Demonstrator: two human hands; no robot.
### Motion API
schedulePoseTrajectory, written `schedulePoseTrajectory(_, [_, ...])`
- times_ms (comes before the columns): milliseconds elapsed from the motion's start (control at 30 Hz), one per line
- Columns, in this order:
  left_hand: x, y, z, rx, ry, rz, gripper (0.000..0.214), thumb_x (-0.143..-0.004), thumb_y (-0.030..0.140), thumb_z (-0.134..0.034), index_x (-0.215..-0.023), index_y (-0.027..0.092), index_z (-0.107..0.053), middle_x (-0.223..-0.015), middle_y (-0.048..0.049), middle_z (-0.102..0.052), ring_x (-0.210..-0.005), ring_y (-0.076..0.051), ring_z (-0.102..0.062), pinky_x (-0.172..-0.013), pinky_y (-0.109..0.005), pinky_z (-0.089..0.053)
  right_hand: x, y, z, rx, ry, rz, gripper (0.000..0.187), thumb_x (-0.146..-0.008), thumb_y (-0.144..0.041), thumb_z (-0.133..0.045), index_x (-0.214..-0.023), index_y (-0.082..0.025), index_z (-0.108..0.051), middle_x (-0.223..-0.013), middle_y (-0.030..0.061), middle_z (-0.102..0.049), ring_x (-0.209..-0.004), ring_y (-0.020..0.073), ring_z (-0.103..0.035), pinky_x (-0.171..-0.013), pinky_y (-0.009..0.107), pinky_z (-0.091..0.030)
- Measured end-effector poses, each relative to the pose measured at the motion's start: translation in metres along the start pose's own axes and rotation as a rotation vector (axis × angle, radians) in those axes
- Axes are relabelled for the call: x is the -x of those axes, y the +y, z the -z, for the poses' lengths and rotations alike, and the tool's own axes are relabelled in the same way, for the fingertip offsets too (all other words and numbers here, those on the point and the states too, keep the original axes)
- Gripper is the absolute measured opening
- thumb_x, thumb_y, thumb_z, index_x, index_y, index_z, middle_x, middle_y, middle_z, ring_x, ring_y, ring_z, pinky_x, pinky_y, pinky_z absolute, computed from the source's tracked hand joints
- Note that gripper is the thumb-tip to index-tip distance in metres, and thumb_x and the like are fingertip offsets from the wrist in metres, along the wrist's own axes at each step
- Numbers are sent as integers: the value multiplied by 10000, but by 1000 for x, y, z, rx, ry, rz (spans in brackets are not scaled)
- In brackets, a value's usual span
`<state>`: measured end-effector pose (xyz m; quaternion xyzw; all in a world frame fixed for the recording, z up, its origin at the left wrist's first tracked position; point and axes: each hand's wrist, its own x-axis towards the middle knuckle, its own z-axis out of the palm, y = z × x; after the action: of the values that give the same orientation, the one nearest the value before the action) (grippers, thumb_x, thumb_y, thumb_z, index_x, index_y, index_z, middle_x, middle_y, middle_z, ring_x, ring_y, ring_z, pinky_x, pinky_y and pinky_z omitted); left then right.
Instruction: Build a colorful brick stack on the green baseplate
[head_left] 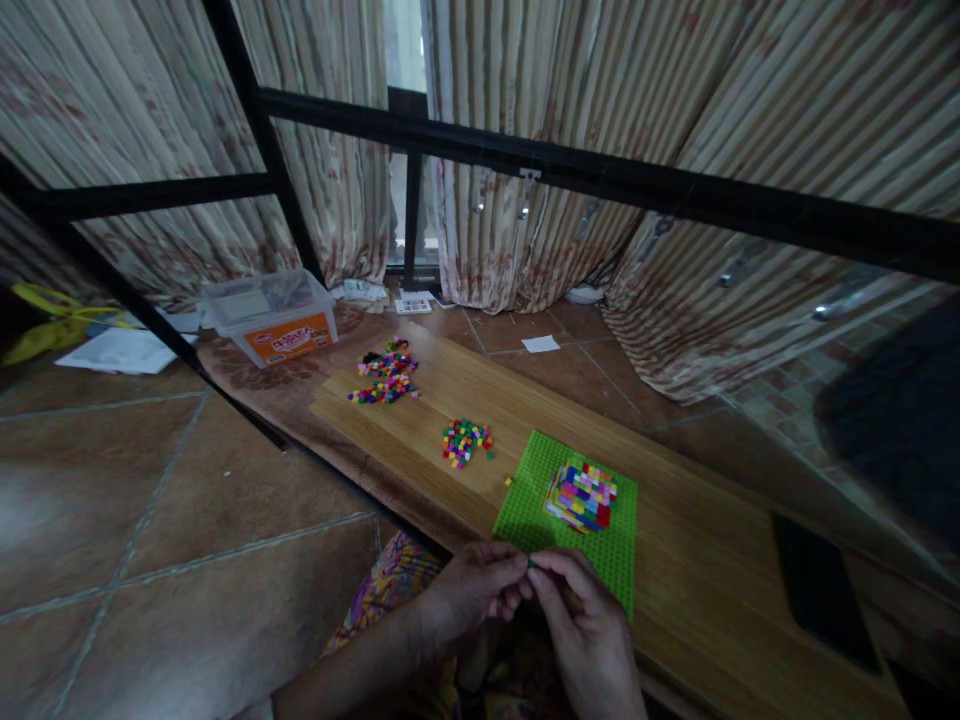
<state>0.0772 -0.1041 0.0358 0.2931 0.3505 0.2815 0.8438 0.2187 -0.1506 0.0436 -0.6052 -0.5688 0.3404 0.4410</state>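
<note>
A small dark green toy brick (532, 563) is pinched between the fingertips of both hands, just over the near edge of the green baseplate (517, 510). My left hand (480, 582) comes in from the left with fingers curled and thumb pressed to the brick. From the right, my right hand (581, 610) grips it between thumb and index finger. On the baseplate stands a layered block of multicoloured bricks (583, 495), beyond the hands. The fingers hide most of the green brick.
On the wooden board lie a small pile of loose bricks (465, 442), a larger pile (386, 375), a single yellow brick (509, 481) and a dark flat phone-like object (821, 590). A clear plastic box (270, 310) with an orange label stands beyond the board's far left end.
</note>
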Motion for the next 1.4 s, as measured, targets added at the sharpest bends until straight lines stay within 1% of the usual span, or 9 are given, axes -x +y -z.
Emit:
schedulePoseTrajectory(133, [0, 11, 24, -242, 253, -187, 298, -767, 434, -610, -818, 142, -634, -692, 4, -592, -584, -88, -484, -571, -221, -374, -23, -1, -22, 25, 123, 8, 196, -884, -361, -553, -932, -209, -667, -881, 42, -680, -803, 167, -642, -716, 273, -526])
schedulePoseTrajectory(200, [0, 21, 42, -497, 441, -367, 231, -798, 356, -584, -903, 157, -639, -837, -20, -645, -768, -140, -569, -717, -250, -434, -36, 2, -35, 62, 169, 52, 208, -890, -360, -532, -920, -207, -670, -875, 44, -684, -811, 170, -636, -730, 285, -518])
schedulePoseTrajectory(300, [-1, 37, 68, -931, 665, -559, 231, -843, 252, -505, -1039, 184, -607, -945, -43, -644, -877, -177, -585, -813, -304, -452, -55, 12, -50, 145, 180, 106, 226, -904, -347, -493, -914, -204, -668, -863, 48, -681, -796, 172, -631, -731, 298, -508])
schedulePoseTrajectory(400, [-7, 50, 84, -1320, 731, -665, 293, -818, 196, -531, -1109, 190, -569, -1024, -67, -622, -980, -215, -559, -903, -367, -437, -68, 23, -60, 280, 188, 149, 222, -905, -325, -477, -907, -201, -662, -885, 62, -679, -802, 185, -629, -732, 314, -494])
schedulePoseTrajectory(500, [-17, 57, 91, -1501, 736, -648, 327, -796, 211, -587, -1119, 184, -540, -1035, -74, -606, -988, -230, -546, -918, -395, -434, -80, 28, -69, 404, 167, 187, 221, -909, -301, -462, -898, -194, -656, -885, 75, -677, -803, 196, -622, -733, 323, -477])
schedulePoseTrajectory(733, [-41, 60, 92, -1545, 697, -637, 241, -836, 245, -559, -1067, 184, -529, -1007, -74, -600, -973, -224, -548, -869, -372, -440, -95, 28, -74, 462, 145, 222, 240, -909, -296, -447, -977, -193, -653, -913, 71, -687, -821, 196, -631, -753, 324, -473])
schedulePoseTrajectory(967, [-49, 58, 96, -1456, 613, -704, 225, -853, 221, -521, -1071, 168, -538, -1017, -86, -620, -985, -226, -556, -888, -375, -440, -91, 35, -63, 567, 309, 229, 265, -894, -277, -451, -1037, -168, -646, -900, 111, -633, -778, 225, -601, -688, 344, -458])
schedulePoseTrajectory(1233, [-42, 64, 102, -1281, 551, -788, 276, -853, 117, -425, -1091, 179, -549, -996, -74, -625, -938, -179, -590, -866, -324, -475, -116, 24, -74, 618, 159, 201, 267, -839, -142, -433, -1007, -169, -639, -920, 90, -660, -822, 205, -612, -745, 323, -444])
schedulePoseTrajectory(1400, [-44, 77, 110, -1197, 657, -808, 319, -837, 92, -419, -1112, 177, -556, -998, -68, -617, -919, -161, -598, -832, -293, -493, -124, 20, -73, 650, 171, 227, 249, -847, -165, -464, -1025, -176, -639, -921, 85, -656, -804, 202, -603, -736, 318, -435])
